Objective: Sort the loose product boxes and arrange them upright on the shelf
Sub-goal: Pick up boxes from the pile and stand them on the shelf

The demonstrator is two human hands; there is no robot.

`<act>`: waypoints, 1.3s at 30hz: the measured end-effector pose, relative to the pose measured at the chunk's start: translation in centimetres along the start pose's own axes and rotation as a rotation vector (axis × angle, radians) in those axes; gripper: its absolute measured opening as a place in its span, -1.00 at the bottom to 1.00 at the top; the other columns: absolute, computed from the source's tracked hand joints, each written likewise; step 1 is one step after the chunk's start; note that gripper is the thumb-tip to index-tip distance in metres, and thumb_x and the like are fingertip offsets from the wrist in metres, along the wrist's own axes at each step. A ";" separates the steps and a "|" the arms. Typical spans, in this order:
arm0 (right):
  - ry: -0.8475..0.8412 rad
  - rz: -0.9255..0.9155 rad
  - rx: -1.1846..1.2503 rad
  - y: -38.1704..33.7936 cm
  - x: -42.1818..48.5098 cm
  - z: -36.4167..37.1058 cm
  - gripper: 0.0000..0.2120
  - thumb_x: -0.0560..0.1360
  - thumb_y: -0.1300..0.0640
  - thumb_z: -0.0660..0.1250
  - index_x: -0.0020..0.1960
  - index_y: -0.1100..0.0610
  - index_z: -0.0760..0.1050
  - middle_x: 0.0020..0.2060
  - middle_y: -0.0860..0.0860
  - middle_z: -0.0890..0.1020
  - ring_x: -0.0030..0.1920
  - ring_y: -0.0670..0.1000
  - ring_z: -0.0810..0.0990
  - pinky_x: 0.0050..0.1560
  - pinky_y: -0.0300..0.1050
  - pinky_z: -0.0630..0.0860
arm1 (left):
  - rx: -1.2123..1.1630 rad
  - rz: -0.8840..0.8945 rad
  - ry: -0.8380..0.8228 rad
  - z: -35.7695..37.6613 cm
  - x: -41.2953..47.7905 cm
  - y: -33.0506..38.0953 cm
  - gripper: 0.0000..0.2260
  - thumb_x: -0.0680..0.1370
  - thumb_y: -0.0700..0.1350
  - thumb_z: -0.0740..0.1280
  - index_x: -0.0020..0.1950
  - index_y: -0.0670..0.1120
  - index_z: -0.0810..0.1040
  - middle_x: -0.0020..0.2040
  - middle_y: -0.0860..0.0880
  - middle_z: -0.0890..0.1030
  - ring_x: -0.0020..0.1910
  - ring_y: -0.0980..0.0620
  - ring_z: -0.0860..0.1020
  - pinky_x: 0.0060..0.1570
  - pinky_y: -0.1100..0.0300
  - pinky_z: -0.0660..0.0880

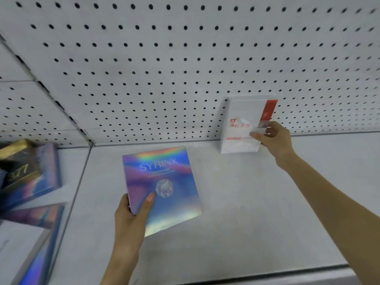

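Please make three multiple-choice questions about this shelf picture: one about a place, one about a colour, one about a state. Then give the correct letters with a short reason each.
1. Where does the white box stand?
A. against the pegboard back wall
B. at the shelf's front edge
C. on the box pile at the left

2. What colour is the stripe on the white box?
A. green
B. red
C. black

3. What is the left hand doing?
A. resting empty on the shelf
B. pointing at the wall
C. holding the holographic SYRINX box

Answers: 1 A, it stands upright at the pegboard, with the right hand in a grip on its edge. 2 B, the stripe along its right side is red. 3 C, thumb and fingers clasp its lower left corner.
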State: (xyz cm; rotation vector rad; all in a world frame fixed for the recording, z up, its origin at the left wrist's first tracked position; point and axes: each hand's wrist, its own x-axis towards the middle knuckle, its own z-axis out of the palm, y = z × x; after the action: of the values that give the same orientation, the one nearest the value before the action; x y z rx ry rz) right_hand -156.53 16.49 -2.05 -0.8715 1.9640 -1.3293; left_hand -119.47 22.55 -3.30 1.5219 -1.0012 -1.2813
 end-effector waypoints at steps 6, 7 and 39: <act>-0.023 -0.045 -0.056 0.0 0.4 0.8 -0.72 0.36 0.18 0.54 -0.07 -0.05 0.51 -0.15 -0.08 0.65 -0.02 0.11 0.65 0.15 0.13 0.55 | 0.006 0.016 -0.036 0.9 -0.4 0.4 -0.72 0.34 -0.01 0.46 -0.02 -0.08 0.55 -0.12 -0.02 0.65 -0.19 0.03 0.60 -0.19 0.15 0.52; -0.033 -0.052 -0.069 0.0 0.3 0.8 -0.74 0.37 0.18 0.54 -0.05 -0.03 0.52 -0.15 -0.08 0.65 0.00 0.11 0.64 0.16 0.10 0.55 | 0.006 0.016 -0.038 1.0 -0.5 0.4 -0.71 0.34 -0.02 0.46 -0.01 -0.08 0.55 -0.12 -0.02 0.65 -0.18 0.03 0.61 -0.19 0.16 0.52; -0.219 -0.005 0.117 11.0 -4.3 -37.6 -0.68 0.39 0.12 0.40 0.13 0.13 0.51 -0.20 0.16 0.64 -0.22 0.06 0.55 -0.17 -0.03 0.50 | 0.374 0.355 -0.730 41.3 -13.4 0.2 -0.77 0.39 0.08 0.38 0.00 0.06 0.55 -0.15 0.10 0.66 -0.20 0.12 0.63 -0.12 0.16 0.60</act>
State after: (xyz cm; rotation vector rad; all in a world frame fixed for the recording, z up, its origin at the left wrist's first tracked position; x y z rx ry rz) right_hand -185.25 43.43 -0.07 -0.9237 1.7010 -1.2797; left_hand -162.23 30.12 -2.63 1.0474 -1.9727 -1.4638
